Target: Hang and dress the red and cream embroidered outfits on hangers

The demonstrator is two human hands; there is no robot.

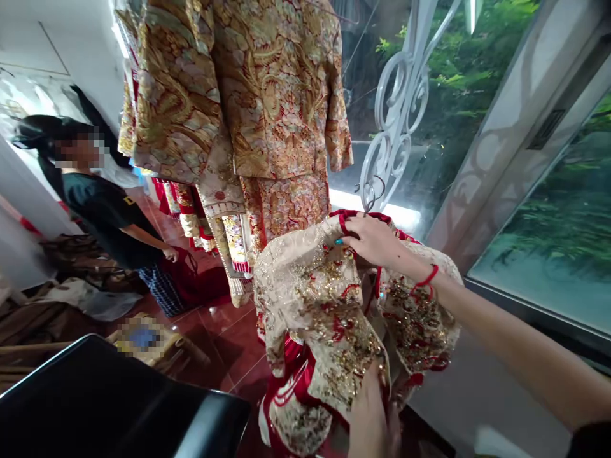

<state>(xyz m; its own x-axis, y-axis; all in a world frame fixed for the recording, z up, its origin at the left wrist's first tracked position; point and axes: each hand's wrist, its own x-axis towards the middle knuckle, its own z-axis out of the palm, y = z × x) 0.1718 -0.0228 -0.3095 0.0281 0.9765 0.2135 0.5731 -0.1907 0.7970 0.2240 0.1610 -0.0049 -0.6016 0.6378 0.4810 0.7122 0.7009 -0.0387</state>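
Note:
My right hand (375, 242) grips the red-trimmed collar of a cream and gold embroidered garment (315, 299), close under a wire hanger hook (370, 194). A red cord circles that wrist. My left hand (372, 420) reaches up from the bottom edge under the garment's lower folds, with its fingers hidden by the cloth. A gold and red embroidered jacket and skirt (267, 95) hang just behind the held garment.
A white scrolled metal grille (401, 108) and a large window (548, 210) fill the right. A person in a dark top (102, 210) stands at the left beside piled fabrics. A black glossy object (109, 401) lies bottom left. The floor is red tile (229, 337).

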